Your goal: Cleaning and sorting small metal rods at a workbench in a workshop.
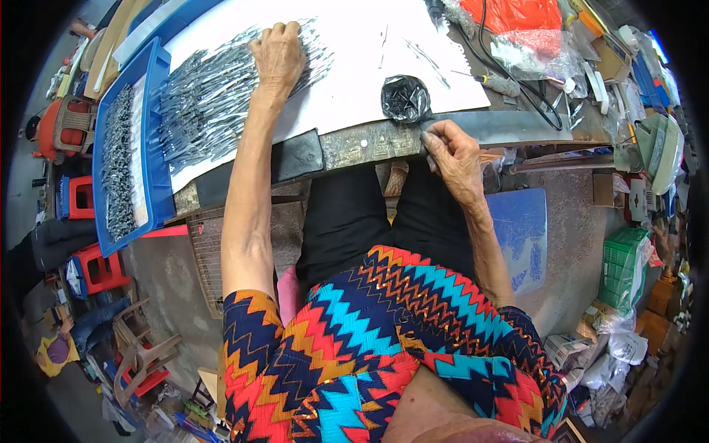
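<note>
My left hand (279,57) rests on the right part of a wide spread of thin, dark and silvery metal pieces (210,103), its fingers curled down. What the fingertips hold, if anything, is hidden. The pieces lie on a white sheet (354,81) on the workbench. At the bench's front edge, my right hand (454,155) is closed in a pinch, thumb against the fingers; anything between them is too small to make out. Just left of and beyond it stands a small round container lined with a black plastic bag (405,99). A few loose thin pieces (428,62) lie beyond the container.
A blue tray (153,159) on the left holds many small dark pieces. To the right lie a yellow-handled screwdriver (499,85), a black cable (509,71), and red and clear plastic bags (517,22). A green crate (622,267) and red stools (103,266) stand on the floor.
</note>
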Demonstrator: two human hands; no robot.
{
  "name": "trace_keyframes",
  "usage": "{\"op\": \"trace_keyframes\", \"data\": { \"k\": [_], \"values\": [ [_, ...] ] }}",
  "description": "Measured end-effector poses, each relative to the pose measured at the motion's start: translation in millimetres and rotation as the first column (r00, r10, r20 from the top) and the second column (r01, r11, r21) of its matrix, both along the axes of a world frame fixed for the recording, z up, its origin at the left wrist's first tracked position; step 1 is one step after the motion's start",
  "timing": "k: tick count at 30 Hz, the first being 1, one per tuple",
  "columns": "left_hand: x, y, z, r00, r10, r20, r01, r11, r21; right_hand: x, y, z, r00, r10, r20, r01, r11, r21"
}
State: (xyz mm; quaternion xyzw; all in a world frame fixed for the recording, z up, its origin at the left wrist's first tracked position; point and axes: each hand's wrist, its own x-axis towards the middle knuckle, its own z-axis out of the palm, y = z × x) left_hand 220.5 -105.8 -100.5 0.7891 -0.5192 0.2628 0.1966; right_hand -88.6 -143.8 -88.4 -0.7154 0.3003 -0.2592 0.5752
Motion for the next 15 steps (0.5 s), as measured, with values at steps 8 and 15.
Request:
{"op": "trace_keyframes", "data": {
  "k": [8,15],
  "values": [
    [-55.6,-34.4,15.6,0.869,-0.193,-0.455,0.225,0.974,0.016,0.0,0.6,-1.9,1.000,-0.009,0.013,0.009,1.000,0.017],
    [-78.1,-66.7,3.2,0.901,-0.181,-0.394,0.228,0.971,0.076,-4.2,2.0,-3.5,0.999,0.005,0.040,-0.007,0.999,0.052]
  ]
}}
